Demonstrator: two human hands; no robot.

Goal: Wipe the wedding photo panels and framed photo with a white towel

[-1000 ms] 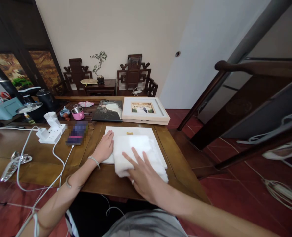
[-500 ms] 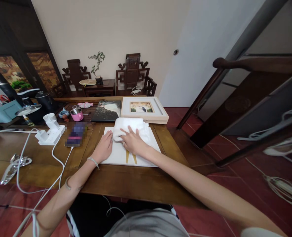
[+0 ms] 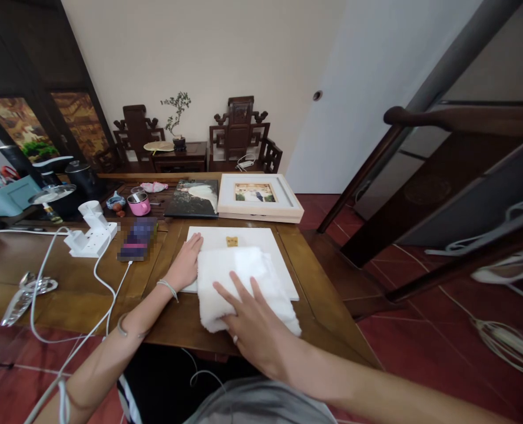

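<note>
A folded white cloth (image 3: 252, 265) lies over the middle and near part of a white board (image 3: 212, 235) and hangs past the board's near edge onto the wooden table. My right hand (image 3: 255, 324) rests on the cloth with fingers spread, the thumb by its near edge. My left hand (image 3: 184, 262) lies along the board's left edge, fingers stretched out, holding nothing. A small gold-coloured piece (image 3: 232, 241) shows on the board just beyond the cloth; whatever else is under the cloth is hidden.
Behind the board are a framed picture (image 3: 261, 197) and a dark picture panel (image 3: 192, 197). To the left stand a pink cup (image 3: 138, 204), a phone (image 3: 138, 238), a white power strip (image 3: 92, 240) with cables, and a shiny metal object (image 3: 26, 297). A wooden chair (image 3: 394, 194) is at the right.
My right hand has pulled back towards me along with the cloth. The gold-coloured part beyond the cloth is uncovered, while the gold strips nearer me are covered. My left hand has barely moved.
</note>
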